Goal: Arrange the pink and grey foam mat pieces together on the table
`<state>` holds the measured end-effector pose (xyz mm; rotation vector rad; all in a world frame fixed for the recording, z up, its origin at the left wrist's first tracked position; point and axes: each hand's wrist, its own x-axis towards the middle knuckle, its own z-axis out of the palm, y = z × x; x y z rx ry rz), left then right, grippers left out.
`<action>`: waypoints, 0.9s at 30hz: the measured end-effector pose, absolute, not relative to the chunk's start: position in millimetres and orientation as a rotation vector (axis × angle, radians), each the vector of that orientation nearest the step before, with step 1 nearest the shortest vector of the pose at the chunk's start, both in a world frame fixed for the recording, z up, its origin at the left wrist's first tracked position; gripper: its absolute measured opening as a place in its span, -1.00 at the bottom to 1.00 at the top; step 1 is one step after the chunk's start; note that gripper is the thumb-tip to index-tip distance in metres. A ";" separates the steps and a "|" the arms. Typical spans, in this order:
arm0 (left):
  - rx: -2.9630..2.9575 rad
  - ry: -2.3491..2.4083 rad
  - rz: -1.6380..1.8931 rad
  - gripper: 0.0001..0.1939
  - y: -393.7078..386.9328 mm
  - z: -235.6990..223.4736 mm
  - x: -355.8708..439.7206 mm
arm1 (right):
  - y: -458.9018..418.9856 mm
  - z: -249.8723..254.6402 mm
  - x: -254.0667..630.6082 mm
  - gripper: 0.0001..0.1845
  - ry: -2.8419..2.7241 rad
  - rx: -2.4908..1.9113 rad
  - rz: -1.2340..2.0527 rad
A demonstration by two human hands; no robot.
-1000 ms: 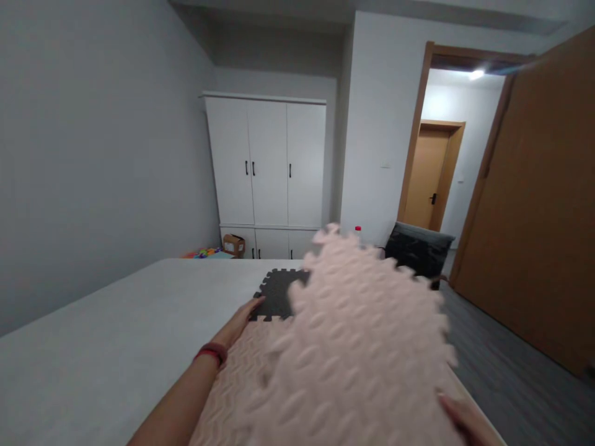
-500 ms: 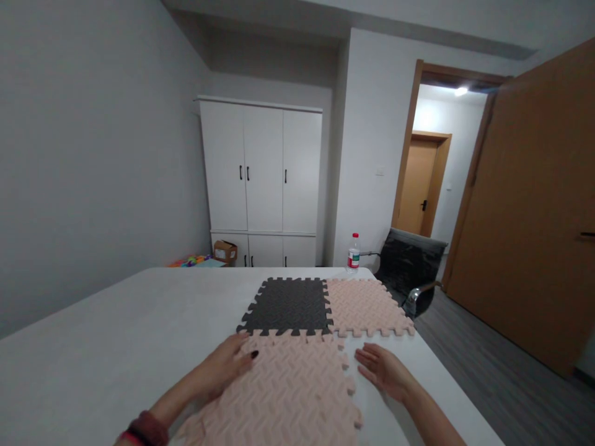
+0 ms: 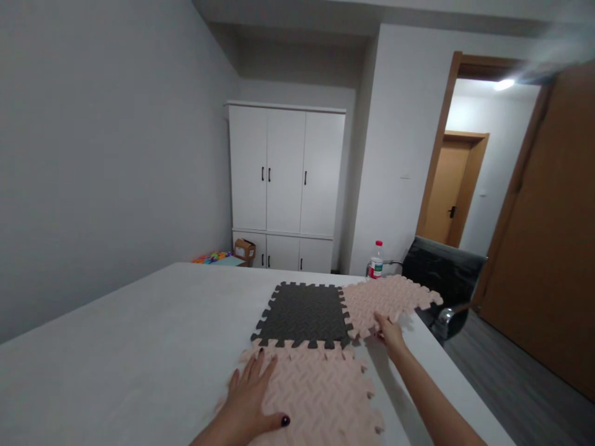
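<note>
Left hand lies flat, fingers spread, on near pink foam tile on white desk; right hand grip pinches near edge of far pink tile, beside dark tile

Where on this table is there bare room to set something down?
The widest bare patch of the table runs left of the dark tile and left hand, toward the grey wall. A narrow strip lies right of the near pink tile, under the right hand. It is crowded around the far pink tile and bottle.
</note>
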<state>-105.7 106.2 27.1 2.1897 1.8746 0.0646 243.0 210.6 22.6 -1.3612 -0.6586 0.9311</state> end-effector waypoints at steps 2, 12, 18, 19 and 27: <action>2.176 1.876 0.060 0.06 105.6 27.6 -104.7 | 214.4 40.1 252.6 -0.65 -0.833 -1.370 0.831; 2.188 1.842 0.099 0.10 104.8 26.5 -107.7 | 197.8 142.0 247.5 -0.57 -1.375 -1.273 0.503; 2.189 1.833 0.114 0.11 101.5 28.1 -109.5 | 154.0 205.9 238.3 -0.67 -1.225 -1.020 0.297; 2.189 1.825 0.124 0.11 100.9 28.4 -110.0 | 143.9 222.0 242.3 -0.70 -1.144 -0.928 0.275; 1.929 1.650 0.636 -0.15 95.5 47.0 -115.6 | 36.0 224.8 288.5 -0.77 -0.802 -0.828 0.285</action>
